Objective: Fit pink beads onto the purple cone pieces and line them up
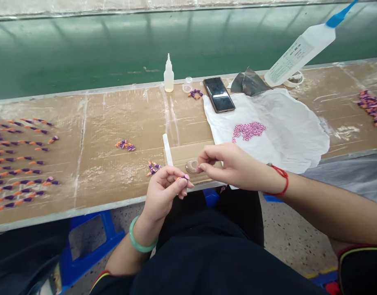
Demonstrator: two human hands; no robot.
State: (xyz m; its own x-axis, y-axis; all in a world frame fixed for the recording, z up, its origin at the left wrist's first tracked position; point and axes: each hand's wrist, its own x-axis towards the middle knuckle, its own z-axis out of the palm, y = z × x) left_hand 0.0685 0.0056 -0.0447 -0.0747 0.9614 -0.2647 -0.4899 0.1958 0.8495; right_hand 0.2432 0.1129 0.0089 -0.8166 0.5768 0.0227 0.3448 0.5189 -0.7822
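Between its thumb and fingers, my left hand point(168, 184) grips a small orange and purple piece point(186, 177) with a pink end facing up. My right hand point(225, 162) is pinched closed beside a small round dish point(192, 166); what its fingertips hold, if anything, is too small to make out. The dish rests on a cardboard piece point(185, 150), where a flat white stick point(167, 149) also lies. Left of the stick is a little group of orange and purple pieces point(153, 168). Tiny pink pieces point(248, 131) are heaped on a white cloth point(277, 139) beyond my right hand.
Rows of orange and purple pieces point(19, 170) cover the table's left end, with a small pile point(125, 145) nearer. Toward the back stand a dropper bottle point(169, 76), a phone point(219, 95) and a large tilted bottle point(301, 53). Another pile point(372, 107) lies far right.
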